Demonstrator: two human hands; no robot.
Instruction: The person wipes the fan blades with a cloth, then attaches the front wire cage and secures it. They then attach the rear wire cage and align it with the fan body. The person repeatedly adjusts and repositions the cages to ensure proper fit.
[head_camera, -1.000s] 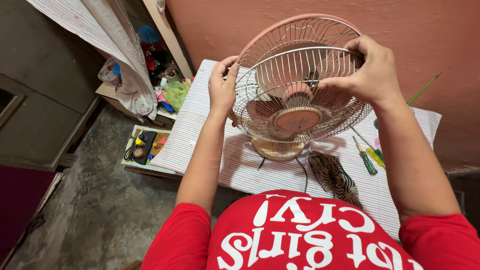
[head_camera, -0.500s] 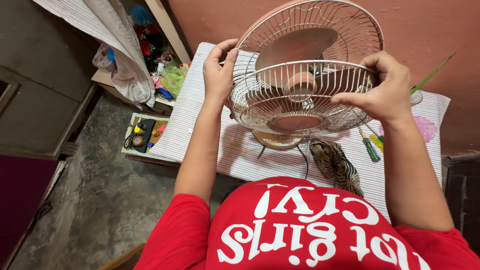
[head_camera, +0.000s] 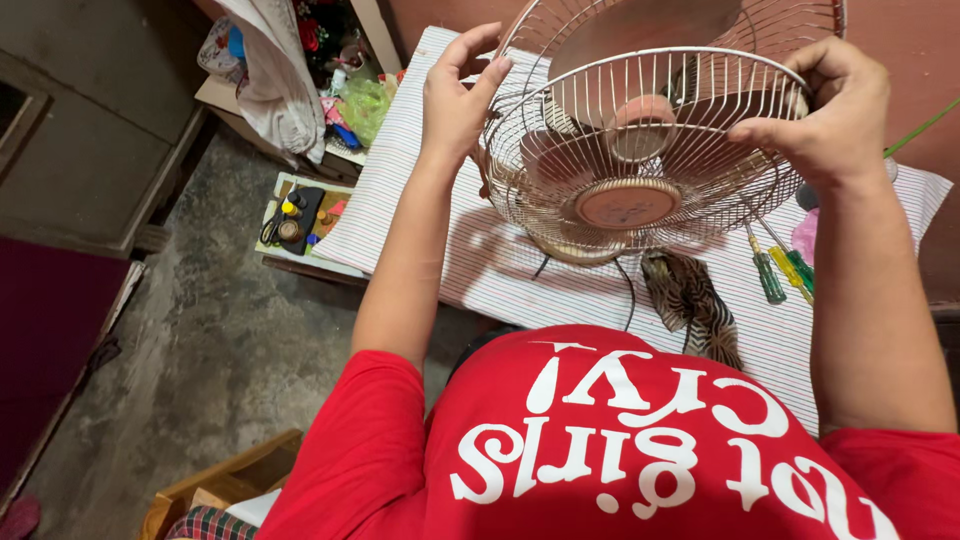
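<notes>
Red cloth of the person's shirt (head_camera: 640, 440), printed with white lettering, fills the near edge of the view. Just beyond it a worktop (head_camera: 520, 270) draped in thin-striped fabric carries a patterned brown rag (head_camera: 695, 305) and, to the right, two screwdrivers (head_camera: 780, 272) with green and yellow handles, lying side by side near a pink scrap.

Above the worktop stands a table fan (head_camera: 640, 60) with salmon blades. Its front wire guard (head_camera: 640, 160), round with a pinkish disc at the centre, is tilted toward the person and stands away from the rear cage. The left hand (head_camera: 455, 95) has its grip closed on the guard's left rim, fingers curled over the wire. The right hand (head_camera: 830, 105) pinches the right rim, thumb under and fingers over.

Lower left, on a small board on the floor, sits a flat tray of small dark and yellow items (head_camera: 295, 220). Farther back a pale striped cloth (head_camera: 275, 75) hangs over a cluttered shelf with a green bag (head_camera: 362, 100) and bright oddments.
</notes>
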